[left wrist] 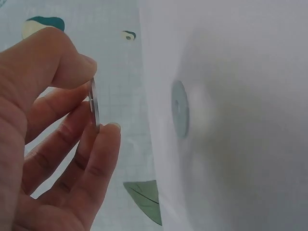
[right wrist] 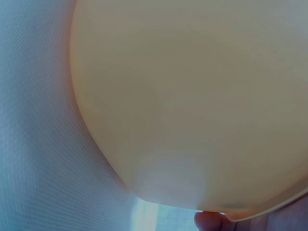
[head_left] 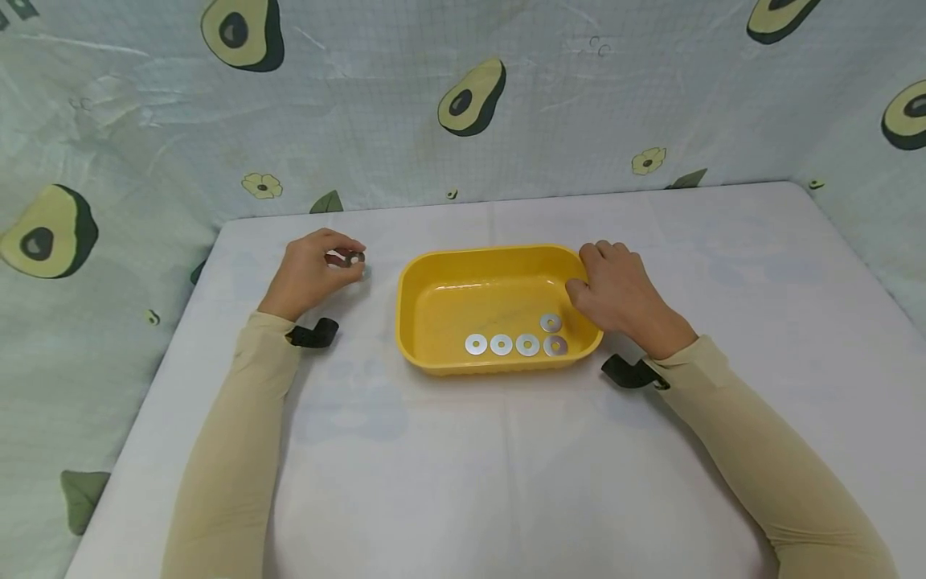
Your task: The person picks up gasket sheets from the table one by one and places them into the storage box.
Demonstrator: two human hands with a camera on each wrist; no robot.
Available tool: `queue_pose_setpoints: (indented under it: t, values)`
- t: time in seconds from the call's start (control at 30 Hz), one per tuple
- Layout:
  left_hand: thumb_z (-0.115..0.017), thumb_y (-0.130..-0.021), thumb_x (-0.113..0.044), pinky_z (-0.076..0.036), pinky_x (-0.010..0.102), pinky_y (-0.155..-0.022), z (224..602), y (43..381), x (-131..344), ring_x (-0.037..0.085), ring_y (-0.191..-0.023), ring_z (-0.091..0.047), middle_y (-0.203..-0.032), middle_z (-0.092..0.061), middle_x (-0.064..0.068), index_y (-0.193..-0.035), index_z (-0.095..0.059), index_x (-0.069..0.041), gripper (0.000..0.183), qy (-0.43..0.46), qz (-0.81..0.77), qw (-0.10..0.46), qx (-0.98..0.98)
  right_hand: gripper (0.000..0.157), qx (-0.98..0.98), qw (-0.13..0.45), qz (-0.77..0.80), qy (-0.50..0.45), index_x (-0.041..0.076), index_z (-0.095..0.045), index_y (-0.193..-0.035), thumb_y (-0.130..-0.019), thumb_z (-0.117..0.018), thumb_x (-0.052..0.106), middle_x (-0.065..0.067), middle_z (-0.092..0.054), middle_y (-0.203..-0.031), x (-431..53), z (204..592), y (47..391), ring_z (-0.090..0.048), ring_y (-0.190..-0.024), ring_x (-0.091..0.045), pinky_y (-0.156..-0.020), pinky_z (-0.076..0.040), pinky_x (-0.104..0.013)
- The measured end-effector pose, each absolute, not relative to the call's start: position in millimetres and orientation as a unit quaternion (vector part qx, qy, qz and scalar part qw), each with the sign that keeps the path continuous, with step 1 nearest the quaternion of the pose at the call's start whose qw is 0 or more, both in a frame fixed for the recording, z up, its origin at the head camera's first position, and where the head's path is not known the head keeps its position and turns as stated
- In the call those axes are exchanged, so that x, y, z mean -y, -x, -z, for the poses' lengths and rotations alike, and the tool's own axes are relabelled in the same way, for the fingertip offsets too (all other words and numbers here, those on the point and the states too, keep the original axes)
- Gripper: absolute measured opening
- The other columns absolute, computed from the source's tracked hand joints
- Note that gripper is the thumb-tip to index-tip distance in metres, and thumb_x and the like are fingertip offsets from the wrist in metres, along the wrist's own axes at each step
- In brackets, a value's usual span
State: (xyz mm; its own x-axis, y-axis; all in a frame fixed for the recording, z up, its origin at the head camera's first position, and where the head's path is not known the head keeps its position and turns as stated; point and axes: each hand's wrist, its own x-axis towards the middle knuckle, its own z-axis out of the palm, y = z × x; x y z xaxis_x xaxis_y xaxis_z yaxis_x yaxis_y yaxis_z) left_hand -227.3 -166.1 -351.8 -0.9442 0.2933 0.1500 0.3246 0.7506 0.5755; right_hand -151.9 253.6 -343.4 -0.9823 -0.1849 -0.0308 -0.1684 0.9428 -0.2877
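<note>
My left hand [head_left: 311, 272] pinches a flat metal washer [left wrist: 95, 108] between thumb and fingertips, held on edge above the left part of the table. Close by, a second washer [left wrist: 183, 113] lies on the white cloth, mostly behind the fingers in the head view. With thumb over the rim and fingers outside, my right hand [head_left: 624, 291] grips the right end of a yellow plastic tray [head_left: 492, 250]. Inside it lie several silver washers [head_left: 520, 346], most in a row along the near side and one behind the row's right end.
A white cloth [head_left: 448, 474] covers the table. Behind and to the left hangs a pale curtain [head_left: 362, 104] printed with avocados. Each wrist carries a black camera mount [head_left: 316, 333]. The tray's outer wall [right wrist: 183, 106] fills most of the right wrist view.
</note>
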Motion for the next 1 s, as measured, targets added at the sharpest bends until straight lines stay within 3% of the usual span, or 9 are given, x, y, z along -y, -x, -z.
queue_pose_setpoints:
  t: [0.57,0.8,1.0]
  values:
    - [-0.074,-0.090,-0.009,-0.059,0.046,-0.085,324,202,129,0.030,-0.094,-0.067,-0.112,-0.073,0.011,-0.111,-0.076,-0.005,0.022,0.294,0.271,0.095,0.912,0.041,-0.985,0.025,0.150,0.083,-0.010,-0.056,-0.115,-0.094,-0.039,0.021,-0.023,-0.056,-0.101,-254,345,152,-0.049,-0.094,-0.040,-0.085,-0.041,-0.051]
    - [-0.079,-0.086,-0.008,-0.055,0.026,-0.084,317,193,118,0.023,-0.090,-0.068,-0.109,-0.076,0.007,-0.108,-0.078,-0.008,0.022,0.331,0.301,0.119,0.887,0.044,-0.984,0.034,0.153,0.085,-0.010,-0.055,-0.119,-0.095,-0.039,0.022,-0.023,-0.057,-0.105,-253,346,152,-0.048,-0.095,-0.039,-0.087,-0.041,-0.052]
    - [-0.082,-0.083,-0.005,-0.048,0.009,-0.085,311,187,109,0.020,-0.090,-0.068,-0.107,-0.076,0.006,-0.107,-0.078,-0.008,0.024,0.363,0.335,0.104,0.863,0.041,-0.984,0.032,0.154,0.086,-0.010,-0.055,-0.117,-0.095,-0.040,0.021,-0.022,-0.055,-0.101,-255,345,151,-0.047,-0.093,-0.039,-0.085,-0.040,-0.051]
